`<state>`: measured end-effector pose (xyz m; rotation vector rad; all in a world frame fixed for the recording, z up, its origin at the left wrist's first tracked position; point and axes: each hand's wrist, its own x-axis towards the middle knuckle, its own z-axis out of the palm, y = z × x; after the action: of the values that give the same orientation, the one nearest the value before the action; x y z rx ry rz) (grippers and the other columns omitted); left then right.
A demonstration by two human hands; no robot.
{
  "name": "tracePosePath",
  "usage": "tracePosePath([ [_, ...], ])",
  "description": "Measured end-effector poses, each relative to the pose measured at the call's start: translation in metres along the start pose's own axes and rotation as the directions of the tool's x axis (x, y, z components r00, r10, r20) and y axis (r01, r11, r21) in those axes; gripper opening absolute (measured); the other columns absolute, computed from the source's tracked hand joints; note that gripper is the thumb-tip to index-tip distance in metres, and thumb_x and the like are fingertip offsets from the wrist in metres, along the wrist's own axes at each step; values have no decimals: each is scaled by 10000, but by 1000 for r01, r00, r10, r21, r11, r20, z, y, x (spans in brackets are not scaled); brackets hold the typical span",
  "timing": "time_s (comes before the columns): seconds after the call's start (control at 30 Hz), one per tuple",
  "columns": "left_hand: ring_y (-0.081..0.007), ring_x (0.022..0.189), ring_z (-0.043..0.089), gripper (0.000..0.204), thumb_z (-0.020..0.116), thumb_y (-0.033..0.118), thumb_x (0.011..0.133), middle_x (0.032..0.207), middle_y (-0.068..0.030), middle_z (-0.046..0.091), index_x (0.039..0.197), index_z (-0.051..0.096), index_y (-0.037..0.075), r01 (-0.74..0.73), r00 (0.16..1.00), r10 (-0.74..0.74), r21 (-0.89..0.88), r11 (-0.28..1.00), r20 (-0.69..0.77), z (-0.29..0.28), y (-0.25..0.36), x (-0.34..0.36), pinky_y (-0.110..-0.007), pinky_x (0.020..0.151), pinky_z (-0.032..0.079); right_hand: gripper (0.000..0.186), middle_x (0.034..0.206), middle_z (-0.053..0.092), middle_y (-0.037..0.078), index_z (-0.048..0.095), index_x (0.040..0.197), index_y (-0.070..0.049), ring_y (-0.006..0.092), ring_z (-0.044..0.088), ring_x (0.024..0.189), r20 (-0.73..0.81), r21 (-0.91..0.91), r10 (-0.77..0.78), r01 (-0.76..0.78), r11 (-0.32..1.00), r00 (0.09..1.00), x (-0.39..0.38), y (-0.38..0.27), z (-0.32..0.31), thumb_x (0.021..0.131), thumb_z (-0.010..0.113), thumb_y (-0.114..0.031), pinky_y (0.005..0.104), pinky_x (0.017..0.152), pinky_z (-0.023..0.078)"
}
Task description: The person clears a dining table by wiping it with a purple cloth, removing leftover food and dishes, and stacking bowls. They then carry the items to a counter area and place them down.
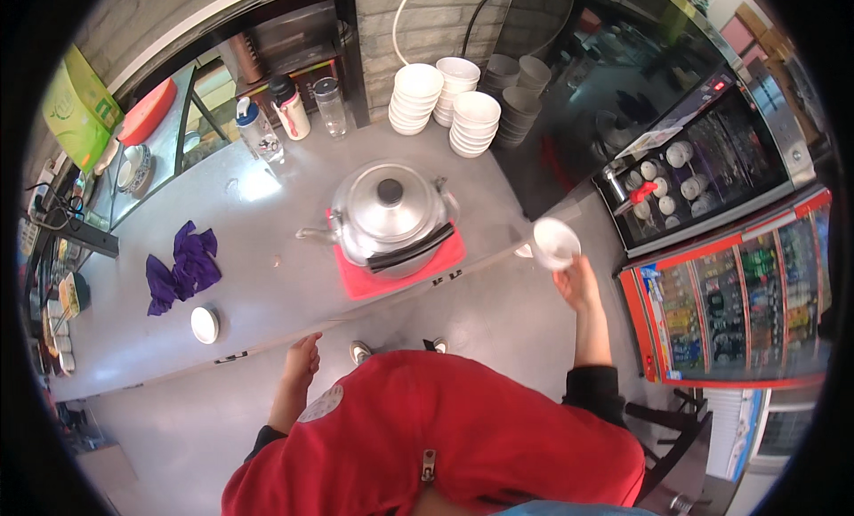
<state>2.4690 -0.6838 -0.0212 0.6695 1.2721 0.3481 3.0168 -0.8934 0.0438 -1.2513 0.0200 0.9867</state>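
My right hand grips a white bowl by its near rim, out past the counter's right end. A small white piece shows at the bowl's left side; I cannot tell whether it is part of it. My left hand hangs at the counter's front edge with loosely bent fingers and nothing in it. Between the hands, a large silver kettle stands on a red-pink mat, its black handle folded toward me and its spout pointing left. Another small white bowl sits near the front edge on the left.
White bowls stand in several stacks at the back of the grey counter. A purple cloth lies to the left. Bottles and a clear tumbler line the back. On the right are a dark cabinet holding cups and a red-framed drinks fridge.
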Motion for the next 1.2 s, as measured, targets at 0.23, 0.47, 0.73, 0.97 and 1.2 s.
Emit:
tracePosePath([
  [0.23, -64, 322, 211, 374, 475, 417, 926, 447, 60, 246, 900, 544, 50, -26, 1000, 28, -184, 983, 12, -81, 17, 26, -245, 316, 127, 363, 975, 576, 216, 453, 1083, 62, 312, 628, 846, 205, -82, -154, 174, 981, 967, 88, -75, 197, 828, 507, -191, 345, 750, 554],
  [0.47, -65, 362, 261, 313, 541, 333, 878, 473, 55, 299, 973, 585, 39, -222, 874, 76, -255, 941, -480, -144, -14, 1, -233, 345, 197, 243, 973, 556, 181, 510, 1023, 94, 300, 593, 851, 47, -225, -290, 293, 929, 956, 260, -99, 228, 853, 533, -78, 397, 730, 558],
  [0.73, -204, 682, 625, 477, 491, 341, 908, 961, -131, 607, 1225, 399, -3, -401, 730, 0, -427, 811, -684, -187, -1, -1, -276, 542, 501, 248, 1049, 594, 155, 517, 1094, 108, 230, 582, 995, 80, -216, -90, 105, 971, 993, 247, -91, 210, 906, 502, -54, 268, 886, 509],
  [0.97, -241, 792, 639, 440, 465, 298, 921, 1011, -179, 604, 1217, 359, -10, -449, 739, -14, -508, 735, -673, -211, 32, 37, -297, 599, 522, 229, 751, 535, 44, 523, 1018, -13, 94, 501, 566, 782, -220, 211, -56, 974, 586, 14, -48, 248, 906, 556, -210, 166, 444, 373],
  [1.2, -217, 608, 640, 322, 391, 31, 842, 833, -177, 623, 1158, 361, -26, -423, 649, 14, -345, 838, -761, -225, 53, 54, -281, 505, 534, 259, 719, 546, 41, 529, 1064, -13, 104, 505, 564, 771, -636, 612, 166, 754, 175, -79, 77, 360, 877, 586, -184, 211, 488, 395],
])
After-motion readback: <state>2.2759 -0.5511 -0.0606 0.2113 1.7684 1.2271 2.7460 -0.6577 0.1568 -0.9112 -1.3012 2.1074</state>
